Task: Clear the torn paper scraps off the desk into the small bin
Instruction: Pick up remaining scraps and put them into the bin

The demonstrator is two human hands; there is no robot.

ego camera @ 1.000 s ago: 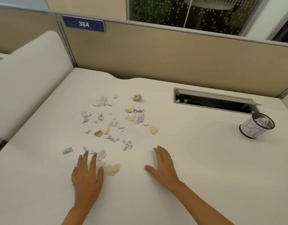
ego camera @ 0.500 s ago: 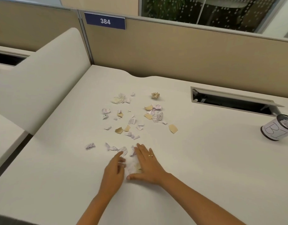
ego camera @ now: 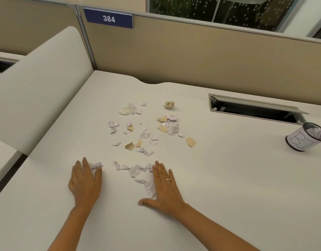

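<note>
Head view: both hands (ego camera: pixel 85 180) flat on desk (ego camera: pixel 228 178)

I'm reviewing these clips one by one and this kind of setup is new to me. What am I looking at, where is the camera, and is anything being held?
There is no machine here: a person wears a wide-angle camera on the head, looking down at their own bare hands on a pale desk. The left hand lies flat with a crumpled white scrap at its fingertips. The right hand, with a ring, lies flat beside printed paper strips. Neither hand grips anything. Torn white and tan paper scraps lie scattered farther out. The small bin, already holding some paper, stands far right, near an open cable hatch.
</note>
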